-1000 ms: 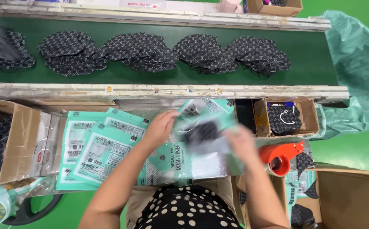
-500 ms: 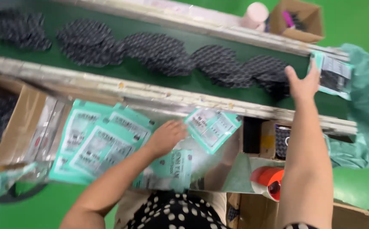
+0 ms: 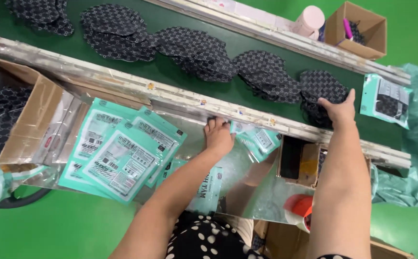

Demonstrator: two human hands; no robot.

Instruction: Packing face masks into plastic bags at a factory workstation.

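Teal pouches [image 3: 257, 139] lie under the left hand [image 3: 218, 136], fingers spread flat on them by the conveyor rail [image 3: 180, 98]. On the green belt [image 3: 170, 67], the right hand [image 3: 338, 109] rests open, gripping nothing, on a dark patterned mask stack [image 3: 321, 86], near a filled pouch [image 3: 385, 100].

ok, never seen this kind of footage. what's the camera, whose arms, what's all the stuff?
One camera, worn on a person's head, looking down at their own bare arms; no machine arm. The right hand reaches onto a green belt and rests on a dark patterned mask, one of a row. The left hand presses on a teal pouch on the shiny bench below the belt. More teal pouches lie stacked to the left, beside a cardboard box of masks. A filled pouch lies at the belt's far right.
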